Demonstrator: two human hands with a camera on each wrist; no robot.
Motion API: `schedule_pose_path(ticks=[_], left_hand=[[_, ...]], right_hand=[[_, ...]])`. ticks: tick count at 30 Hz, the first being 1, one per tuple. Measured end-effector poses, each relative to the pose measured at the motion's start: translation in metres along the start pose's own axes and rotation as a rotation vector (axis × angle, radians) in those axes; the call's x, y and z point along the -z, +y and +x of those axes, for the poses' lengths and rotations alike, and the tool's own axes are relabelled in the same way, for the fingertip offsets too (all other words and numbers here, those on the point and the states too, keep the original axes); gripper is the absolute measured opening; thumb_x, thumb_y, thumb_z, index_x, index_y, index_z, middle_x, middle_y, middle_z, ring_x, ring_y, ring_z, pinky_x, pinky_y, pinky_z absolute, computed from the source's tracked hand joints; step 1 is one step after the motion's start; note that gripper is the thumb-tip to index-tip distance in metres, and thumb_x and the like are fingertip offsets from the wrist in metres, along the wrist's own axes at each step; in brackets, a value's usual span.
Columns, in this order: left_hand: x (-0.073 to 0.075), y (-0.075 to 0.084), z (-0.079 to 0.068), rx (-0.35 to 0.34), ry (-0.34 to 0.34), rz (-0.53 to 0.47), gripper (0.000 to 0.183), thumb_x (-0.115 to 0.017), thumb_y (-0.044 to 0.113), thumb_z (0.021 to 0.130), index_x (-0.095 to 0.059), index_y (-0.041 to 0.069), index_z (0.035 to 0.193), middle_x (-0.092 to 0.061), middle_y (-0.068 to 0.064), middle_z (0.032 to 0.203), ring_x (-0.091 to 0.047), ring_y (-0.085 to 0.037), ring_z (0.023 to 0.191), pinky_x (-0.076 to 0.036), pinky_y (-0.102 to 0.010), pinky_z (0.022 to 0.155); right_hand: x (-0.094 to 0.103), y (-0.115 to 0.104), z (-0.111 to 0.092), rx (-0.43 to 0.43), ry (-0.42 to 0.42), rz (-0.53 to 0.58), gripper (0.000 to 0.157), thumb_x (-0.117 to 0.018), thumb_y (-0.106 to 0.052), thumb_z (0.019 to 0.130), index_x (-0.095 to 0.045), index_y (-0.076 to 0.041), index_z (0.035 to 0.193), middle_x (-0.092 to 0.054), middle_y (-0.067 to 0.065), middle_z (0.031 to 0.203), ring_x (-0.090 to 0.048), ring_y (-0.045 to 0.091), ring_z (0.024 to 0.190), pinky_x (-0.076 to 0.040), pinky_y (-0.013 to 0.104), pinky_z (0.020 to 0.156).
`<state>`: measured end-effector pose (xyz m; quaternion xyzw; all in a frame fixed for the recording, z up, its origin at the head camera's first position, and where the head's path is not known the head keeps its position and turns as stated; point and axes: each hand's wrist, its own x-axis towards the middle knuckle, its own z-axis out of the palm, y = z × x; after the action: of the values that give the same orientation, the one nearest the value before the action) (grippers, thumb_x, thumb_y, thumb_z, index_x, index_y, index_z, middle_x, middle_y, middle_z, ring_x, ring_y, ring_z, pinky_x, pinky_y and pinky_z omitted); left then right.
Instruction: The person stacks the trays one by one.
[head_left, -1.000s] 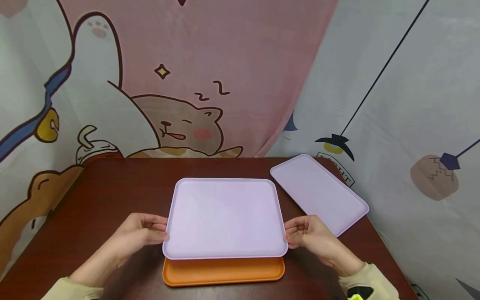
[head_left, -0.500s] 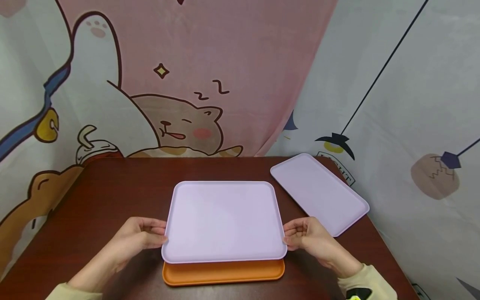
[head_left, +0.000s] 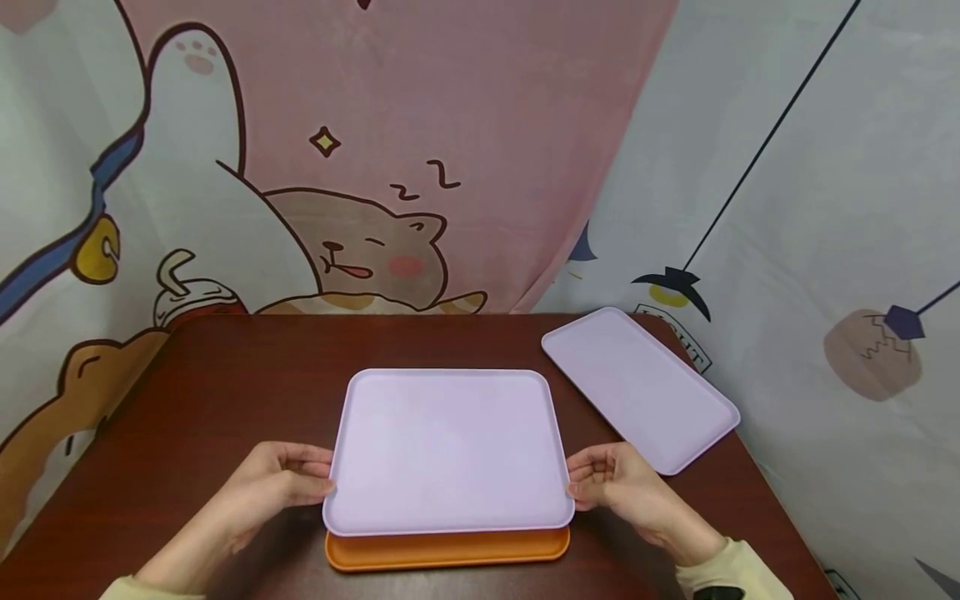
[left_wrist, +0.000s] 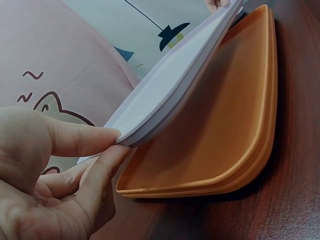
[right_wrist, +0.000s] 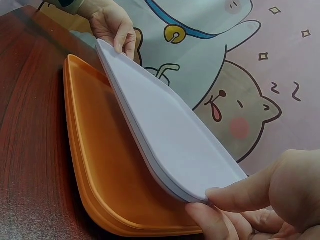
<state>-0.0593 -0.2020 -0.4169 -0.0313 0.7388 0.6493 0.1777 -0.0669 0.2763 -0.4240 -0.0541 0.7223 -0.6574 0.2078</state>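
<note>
Your left hand (head_left: pixel 272 479) and right hand (head_left: pixel 621 483) are pinching the likely light, rigid lilac tray (head_left: pixel 448 452) near nine and three o'clock.

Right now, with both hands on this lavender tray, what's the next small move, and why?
Probably ease the held lavender tray down toward the orange tray: the left hand and right hand pinch its opposite sides, and the wrist views show it tilted above.

looks like smooth matt plastic on front lilac tray (head_left: pixel 448 454) and orange tray (left_wrist: pixel 220 115), kinda glossy wood-look on tabletop (head_left: pixel 240 375), matt cloth for backdrop (head_left: pixel 525 108)
</note>
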Motion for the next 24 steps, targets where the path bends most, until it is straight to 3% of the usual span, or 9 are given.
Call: schedule_pose_path(ticks=[24], left_hand=[[0.005,-0.017,0.0,-0.003,-0.103,-0.03,0.047,-0.075,-0.005,0.086,-0.058,-0.025,0.125,-0.071,-0.014,0.097,-0.072,-0.024,0.089,-0.064,-0.038,0.08]], right_hand=[[-0.002,0.018,-0.004,-0.017,-0.051,0.031,0.036,-0.074,0.006,0.091,-0.059,0.024,0.118,-0.07,0.015,0.095,-0.071,0.014,0.078,-0.063,0.031,0.069]])
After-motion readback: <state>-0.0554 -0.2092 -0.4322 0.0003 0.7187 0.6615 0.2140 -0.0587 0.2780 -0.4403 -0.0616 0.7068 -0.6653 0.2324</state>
